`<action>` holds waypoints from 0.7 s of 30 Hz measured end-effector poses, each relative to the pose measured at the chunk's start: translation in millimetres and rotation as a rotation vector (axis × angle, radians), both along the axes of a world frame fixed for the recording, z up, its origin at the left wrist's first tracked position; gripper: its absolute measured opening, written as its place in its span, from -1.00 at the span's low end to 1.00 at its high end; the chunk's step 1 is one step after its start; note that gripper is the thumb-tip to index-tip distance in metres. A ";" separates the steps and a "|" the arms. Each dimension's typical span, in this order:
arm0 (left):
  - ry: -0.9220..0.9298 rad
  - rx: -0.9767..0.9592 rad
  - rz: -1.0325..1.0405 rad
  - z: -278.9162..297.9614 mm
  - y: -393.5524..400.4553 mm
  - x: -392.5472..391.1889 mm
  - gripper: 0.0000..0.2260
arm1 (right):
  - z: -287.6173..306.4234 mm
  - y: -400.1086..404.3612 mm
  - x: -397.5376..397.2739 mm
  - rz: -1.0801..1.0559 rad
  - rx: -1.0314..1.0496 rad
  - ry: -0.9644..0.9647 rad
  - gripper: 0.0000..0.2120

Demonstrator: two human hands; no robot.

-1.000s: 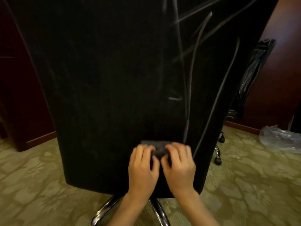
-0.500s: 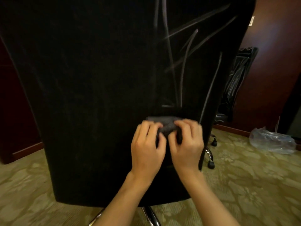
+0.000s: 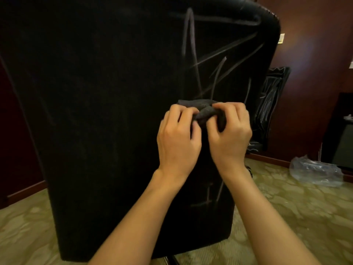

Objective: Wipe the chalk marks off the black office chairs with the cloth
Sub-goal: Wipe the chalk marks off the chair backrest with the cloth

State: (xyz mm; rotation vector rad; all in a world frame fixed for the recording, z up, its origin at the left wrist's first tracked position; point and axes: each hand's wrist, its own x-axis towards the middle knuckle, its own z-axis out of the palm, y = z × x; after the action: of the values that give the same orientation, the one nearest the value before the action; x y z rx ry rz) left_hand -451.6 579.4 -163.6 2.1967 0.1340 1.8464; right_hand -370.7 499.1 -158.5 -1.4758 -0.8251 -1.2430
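Note:
The back of a black office chair (image 3: 95, 111) fills most of the head view. Long pale chalk marks (image 3: 215, 73) cross its upper right part, and fainter ones sit low down near its bottom edge. A dark grey cloth (image 3: 203, 109) is bunched against the chair back. My left hand (image 3: 177, 138) and my right hand (image 3: 229, 134) both grip the cloth with curled fingers, side by side, just below the chalk lines.
A second black chair (image 3: 267, 104) with chalk marks stands behind at the right, against a dark red wall. A crumpled clear plastic bag (image 3: 315, 171) lies on the patterned green carpet (image 3: 296, 217). A dark cabinet (image 3: 342, 131) sits at the far right.
Both hands have moved the cloth upward along the chair back, from near its bottom edge to its middle. The lower parts of the chalk lines look fainter now.

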 end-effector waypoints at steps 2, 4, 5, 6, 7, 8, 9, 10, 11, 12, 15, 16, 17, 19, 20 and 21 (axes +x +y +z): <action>0.028 0.031 0.038 -6.9 3.0 1.2 -0.80 | -13.1 5.7 2.1 0.004 0.020 0.005 -0.81; 0.083 0.077 0.108 -39.0 9.7 -2.0 -0.80 | -50.0 11.2 0.4 0.027 -0.016 0.027 -0.81; 0.128 0.090 0.140 -57.0 12.1 -6.3 -0.80 | -68.9 12.3 -1.4 0.047 -0.055 0.042 -0.81; 0.181 0.085 0.159 -70.8 13.2 -10.9 -0.81 | -82.8 12.2 -3.0 0.062 -0.093 0.059 -0.81; 0.222 0.068 0.162 -77.5 13.8 -14.1 -0.80 | -89.1 11.3 -3.0 0.069 -0.123 0.072 -0.82; 0.241 0.058 0.155 -76.0 14.2 -15.3 -0.78 | -86.3 10.0 -2.2 0.074 -0.141 0.077 -0.82; 0.231 0.061 0.152 -66.9 14.4 -14.7 -0.77 | -75.9 9.2 -1.0 0.079 -0.146 0.070 -0.83; 0.205 0.073 0.151 -51.5 14.3 -13.2 -0.77 | -59.2 8.6 -0.9 0.082 -0.139 0.051 -0.82; 0.169 0.085 0.152 -32.5 13.2 -11.5 -0.78 | -38.4 8.0 -1.7 0.080 -0.120 0.025 -0.82; 0.120 0.101 0.157 -9.2 12.6 -9.8 -0.79 | -13.3 7.5 -2.5 0.071 -0.090 -0.008 -0.81; -0.003 0.142 0.165 60.9 9.3 -10.3 -0.80 | 59.4 8.4 -6.8 0.029 0.014 -0.078 -0.82; -0.026 0.146 0.166 78.6 7.9 -11.9 -0.81 | 76.0 10.2 -8.2 0.022 0.043 -0.089 -0.82; -0.038 0.147 0.166 89.7 7.6 -13.3 -0.81 | 85.2 12.9 -9.2 0.025 0.064 -0.092 -0.83; -0.025 0.152 0.185 90.9 10.5 -16.1 -0.81 | 80.6 19.6 -10.0 0.053 0.079 -0.079 -0.82; -0.002 0.162 0.209 80.6 15.2 -18.1 -0.81 | 66.8 23.4 -9.8 0.072 0.069 -0.067 -0.82; 0.021 0.178 0.235 64.8 22.1 -20.0 -0.80 | 48.0 27.2 -10.5 0.093 0.043 -0.057 -0.81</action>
State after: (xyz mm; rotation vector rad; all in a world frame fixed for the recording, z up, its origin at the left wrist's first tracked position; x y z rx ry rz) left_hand -471.6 601.5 -98.8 2.4113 0.2511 2.0294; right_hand -381.2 526.3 -110.5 -1.3579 -0.8894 -1.2302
